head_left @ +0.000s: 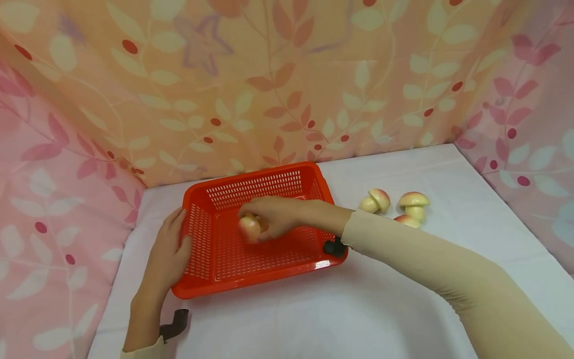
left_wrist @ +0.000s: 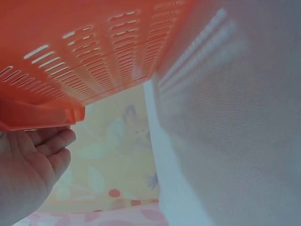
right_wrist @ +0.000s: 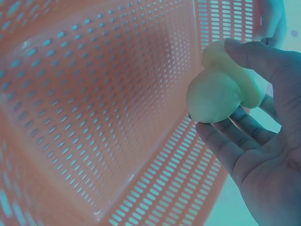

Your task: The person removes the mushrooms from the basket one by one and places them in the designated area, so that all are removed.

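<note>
A red plastic basket (head_left: 264,279) with slotted sides stands on the white-covered table. At its left rim is my left hand (head_left: 167,254), gripping the edge; in the left wrist view several fingers (left_wrist: 59,143) show outside, below the rim, and the thumb is hidden. Over the basket's inside, my right hand (head_left: 280,217) holds a toy mushroom (right_wrist: 214,96), pale yellow with a reddish cap. Thumb and fingers (right_wrist: 221,141) pinch it from opposite sides, and the right wrist view shows it above the basket's floor.
Right of the basket lie more toy mushrooms: one tilted (head_left: 374,201), one upright mushroom (head_left: 414,204), and a third mushroom (head_left: 407,221) partly hidden by the right sleeve (head_left: 417,254). A floral curtain (head_left: 278,85) hangs behind the table and along both sides.
</note>
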`<state>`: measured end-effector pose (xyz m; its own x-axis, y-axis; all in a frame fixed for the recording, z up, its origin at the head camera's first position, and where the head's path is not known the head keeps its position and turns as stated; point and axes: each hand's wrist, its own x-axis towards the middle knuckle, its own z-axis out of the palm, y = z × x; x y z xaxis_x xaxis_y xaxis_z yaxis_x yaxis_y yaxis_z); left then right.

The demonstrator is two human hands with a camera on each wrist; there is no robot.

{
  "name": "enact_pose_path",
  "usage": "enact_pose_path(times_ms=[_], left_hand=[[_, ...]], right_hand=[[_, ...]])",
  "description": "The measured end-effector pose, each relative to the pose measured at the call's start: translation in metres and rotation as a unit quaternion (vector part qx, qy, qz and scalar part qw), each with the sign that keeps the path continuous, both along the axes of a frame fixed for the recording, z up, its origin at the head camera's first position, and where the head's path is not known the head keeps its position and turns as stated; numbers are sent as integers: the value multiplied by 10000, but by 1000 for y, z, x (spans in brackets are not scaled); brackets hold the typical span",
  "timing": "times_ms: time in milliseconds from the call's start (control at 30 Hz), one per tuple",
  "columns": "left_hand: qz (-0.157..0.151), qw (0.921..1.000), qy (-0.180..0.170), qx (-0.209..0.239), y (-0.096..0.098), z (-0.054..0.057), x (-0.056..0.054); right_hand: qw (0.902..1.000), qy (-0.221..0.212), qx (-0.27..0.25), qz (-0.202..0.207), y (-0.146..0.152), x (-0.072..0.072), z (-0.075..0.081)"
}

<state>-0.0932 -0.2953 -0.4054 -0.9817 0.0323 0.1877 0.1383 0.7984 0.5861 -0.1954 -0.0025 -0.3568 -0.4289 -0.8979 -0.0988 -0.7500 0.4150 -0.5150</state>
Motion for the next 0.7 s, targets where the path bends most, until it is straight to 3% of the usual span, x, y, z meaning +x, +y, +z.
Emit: enact_pose_path(times_ms=[400,700], left_hand=[[53,9999,-120,87,-2,-1,2],[26,9999,-101,71,-1,1,0]], right_hand=[[9993,-12,-111,-347,34,5,11],[9990,-21,-335,-306,46,16,17]])
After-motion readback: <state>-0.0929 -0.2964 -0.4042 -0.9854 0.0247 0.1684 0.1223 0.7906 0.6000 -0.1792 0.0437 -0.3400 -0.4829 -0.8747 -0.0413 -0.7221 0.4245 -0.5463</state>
